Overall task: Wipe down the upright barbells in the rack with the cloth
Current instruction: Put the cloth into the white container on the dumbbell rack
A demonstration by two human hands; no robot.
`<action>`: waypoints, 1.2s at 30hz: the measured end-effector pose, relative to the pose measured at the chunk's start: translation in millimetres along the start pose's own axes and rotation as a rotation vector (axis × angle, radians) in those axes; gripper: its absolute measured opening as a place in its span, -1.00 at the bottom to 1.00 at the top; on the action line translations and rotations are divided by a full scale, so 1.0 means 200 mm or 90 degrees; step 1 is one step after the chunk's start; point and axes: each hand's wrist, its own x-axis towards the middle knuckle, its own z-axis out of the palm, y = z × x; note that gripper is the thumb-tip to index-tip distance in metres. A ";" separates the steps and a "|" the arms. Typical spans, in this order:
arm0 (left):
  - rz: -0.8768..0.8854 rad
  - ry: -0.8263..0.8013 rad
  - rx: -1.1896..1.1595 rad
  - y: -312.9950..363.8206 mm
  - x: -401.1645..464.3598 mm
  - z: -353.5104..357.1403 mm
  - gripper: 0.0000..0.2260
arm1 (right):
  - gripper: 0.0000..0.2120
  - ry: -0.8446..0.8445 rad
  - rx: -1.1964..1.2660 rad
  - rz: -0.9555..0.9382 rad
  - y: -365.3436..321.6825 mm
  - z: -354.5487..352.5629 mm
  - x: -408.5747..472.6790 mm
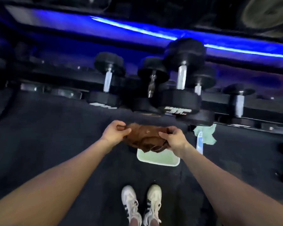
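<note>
Brown cloth (144, 137) hangs bunched above the pale tray (158, 158), short of the upright barbells (181, 77) in the rack (252, 110); left hand (115, 132) and right hand (175, 139) pinch opposite ends; recommended: fold flat, then wrap each handle fully.
</note>
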 end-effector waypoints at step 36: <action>-0.007 0.049 0.052 -1.68 1.01 0.75 -0.62 | -0.64 -0.072 -0.531 -0.364 1.66 0.36 1.17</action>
